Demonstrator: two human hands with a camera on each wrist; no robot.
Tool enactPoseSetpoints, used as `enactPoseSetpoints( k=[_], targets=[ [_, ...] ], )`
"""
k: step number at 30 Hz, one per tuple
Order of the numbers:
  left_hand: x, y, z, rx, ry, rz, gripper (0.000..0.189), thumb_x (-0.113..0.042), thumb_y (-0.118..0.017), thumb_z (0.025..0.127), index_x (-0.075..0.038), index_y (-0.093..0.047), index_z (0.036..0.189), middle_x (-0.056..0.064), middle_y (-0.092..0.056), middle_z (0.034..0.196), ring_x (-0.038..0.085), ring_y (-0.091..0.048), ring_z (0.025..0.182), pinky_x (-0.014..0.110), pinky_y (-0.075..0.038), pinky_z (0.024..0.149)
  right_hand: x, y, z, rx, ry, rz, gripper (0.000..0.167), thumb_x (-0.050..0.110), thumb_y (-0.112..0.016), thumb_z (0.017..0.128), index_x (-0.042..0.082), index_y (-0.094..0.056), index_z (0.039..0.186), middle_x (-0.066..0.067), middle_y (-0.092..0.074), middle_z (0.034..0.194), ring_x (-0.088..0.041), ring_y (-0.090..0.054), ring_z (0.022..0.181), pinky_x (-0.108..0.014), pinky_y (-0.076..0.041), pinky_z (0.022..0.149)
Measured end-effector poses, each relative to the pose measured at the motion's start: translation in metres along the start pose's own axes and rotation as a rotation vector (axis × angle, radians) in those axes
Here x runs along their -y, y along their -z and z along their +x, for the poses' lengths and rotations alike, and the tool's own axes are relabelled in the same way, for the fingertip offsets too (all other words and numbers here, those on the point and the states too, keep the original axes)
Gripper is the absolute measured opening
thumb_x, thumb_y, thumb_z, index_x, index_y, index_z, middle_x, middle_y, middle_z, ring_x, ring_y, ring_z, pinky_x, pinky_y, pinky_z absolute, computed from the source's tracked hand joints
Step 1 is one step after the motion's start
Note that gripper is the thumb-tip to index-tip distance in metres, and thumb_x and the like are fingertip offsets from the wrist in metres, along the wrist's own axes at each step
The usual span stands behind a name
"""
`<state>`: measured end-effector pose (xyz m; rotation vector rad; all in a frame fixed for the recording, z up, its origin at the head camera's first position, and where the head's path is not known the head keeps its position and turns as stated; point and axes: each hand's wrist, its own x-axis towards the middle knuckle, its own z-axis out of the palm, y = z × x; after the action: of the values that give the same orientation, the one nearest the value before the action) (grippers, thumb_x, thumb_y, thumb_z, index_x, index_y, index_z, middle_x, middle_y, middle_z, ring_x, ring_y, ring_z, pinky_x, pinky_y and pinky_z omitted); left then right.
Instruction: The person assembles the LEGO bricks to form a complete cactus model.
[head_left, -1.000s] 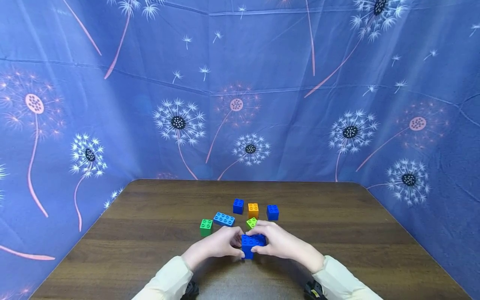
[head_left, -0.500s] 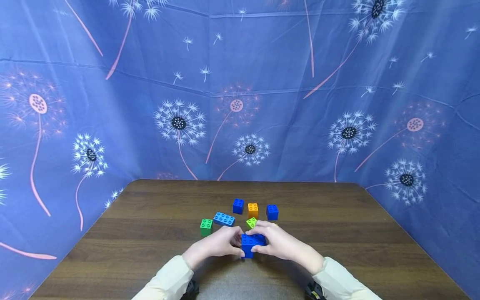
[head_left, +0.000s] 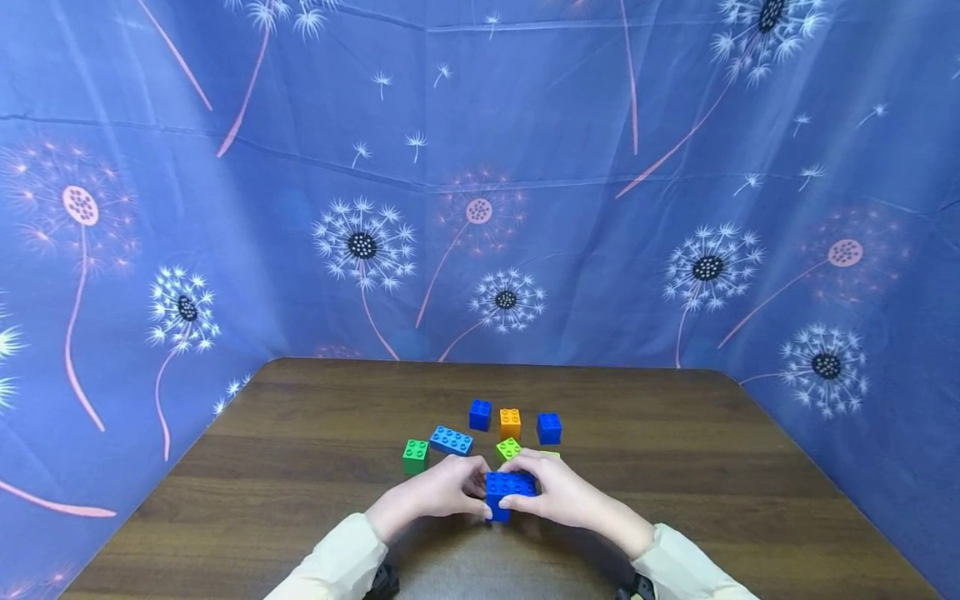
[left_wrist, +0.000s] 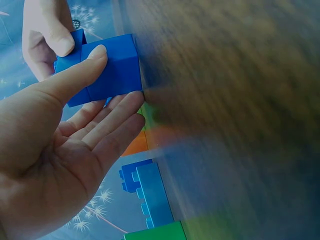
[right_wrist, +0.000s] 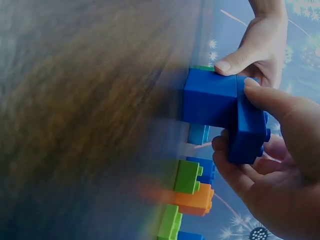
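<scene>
At the near middle of the table, both hands hold a blue two-part stack of toy building bricks. Its upper piece is a longer blue studded brick [right_wrist: 247, 132], overhanging a blue cube-shaped brick [right_wrist: 210, 95] beneath. The left hand [head_left: 438, 490] pinches the lower brick, thumb on the near face, fingers behind. My right hand [head_left: 558, 492] grips the upper brick between thumb and fingers. In the right wrist view the two bricks meet flush along a seam. The lower brick's base is at or close to the tabletop; contact is unclear.
Behind the hands on the wooden table [head_left: 300, 467] stand a green brick [head_left: 416, 457], a light-blue long brick [head_left: 452, 440], two dark-blue bricks [head_left: 480, 414], an orange brick [head_left: 510, 423] and a lime brick [head_left: 508, 448]. Another lime brick [right_wrist: 169, 222] sits partly behind the right hand. A dandelion-print cloth [head_left: 480, 125] hangs beyond.
The head view has shifted slightly. My right hand sits a touch lower, showing a little more of the lime brick behind it. Both hands keep their hold on the blue bricks.
</scene>
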<state>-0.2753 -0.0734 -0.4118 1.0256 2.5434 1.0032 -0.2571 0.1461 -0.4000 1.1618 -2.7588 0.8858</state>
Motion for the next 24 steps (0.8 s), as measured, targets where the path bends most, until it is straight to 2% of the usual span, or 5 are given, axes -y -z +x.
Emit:
enactPoseSetpoints(
  k=[6, 13, 24],
  targets=[
    [-0.003, 0.000, 0.001, -0.003, -0.010, -0.011, 0.031, -0.017, -0.077, 0.078, -0.005, -0.057, 0.099, 0.008, -0.070, 0.093, 0.009, -0.067, 0.083, 0.016, -0.050, 0.075, -0.005, -0.002, 0.000, -0.031, -0.030, 0.074, 0.033, 0.039, -0.068, 0.084, 0.016, -0.065, 0.106, 0.004, -0.065, 0.102, -0.008, -0.057, 0.093, -0.024, -0.050, 0.078],
    [-0.002, 0.003, -0.001, -0.011, 0.011, 0.015, 0.032, -0.019, -0.076, 0.078, -0.006, -0.057, 0.101, 0.007, -0.070, 0.095, 0.009, -0.067, 0.084, 0.018, -0.051, 0.076, -0.009, -0.005, 0.003, -0.051, -0.025, 0.103, 0.034, 0.041, -0.069, 0.083, 0.016, -0.065, 0.107, 0.005, -0.066, 0.101, -0.007, -0.057, 0.092, -0.023, -0.050, 0.077],
    [-0.002, 0.000, -0.001, -0.005, 0.010, 0.005, 0.032, -0.018, -0.077, 0.078, -0.006, -0.057, 0.100, 0.008, -0.070, 0.094, 0.009, -0.067, 0.083, 0.017, -0.051, 0.075, -0.012, -0.010, -0.001, -0.017, -0.076, 0.146, 0.032, 0.037, -0.068, 0.085, 0.016, -0.062, 0.109, 0.004, -0.064, 0.102, -0.009, -0.055, 0.091, -0.024, -0.048, 0.076]
  ],
)
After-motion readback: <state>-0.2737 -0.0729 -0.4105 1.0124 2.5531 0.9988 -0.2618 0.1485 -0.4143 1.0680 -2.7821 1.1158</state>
